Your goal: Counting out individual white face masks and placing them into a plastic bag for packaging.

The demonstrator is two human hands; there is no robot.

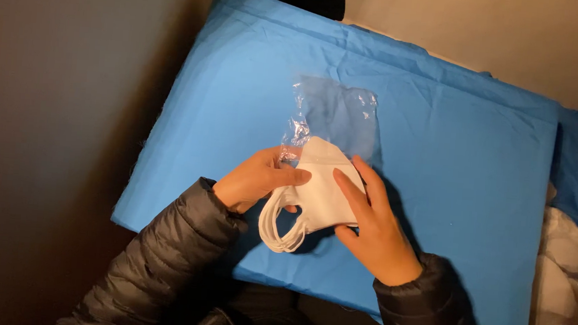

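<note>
Right now my left hand (pixel 257 179) and right hand (pixel 373 225) pinch a stack of folded white fabric face masks (pixel 318 189), half inside a crinkly clear plastic bag (pixel 338 111), above the smooth blue cloth sheet (pixel 454 162).

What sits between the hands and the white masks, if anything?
Nothing visible. The left hand and right hand both have a direct grip on the stack of white face masks. The clear plastic bag covers only the stack's far tip, above the blue cloth, away from the fingers.
</note>
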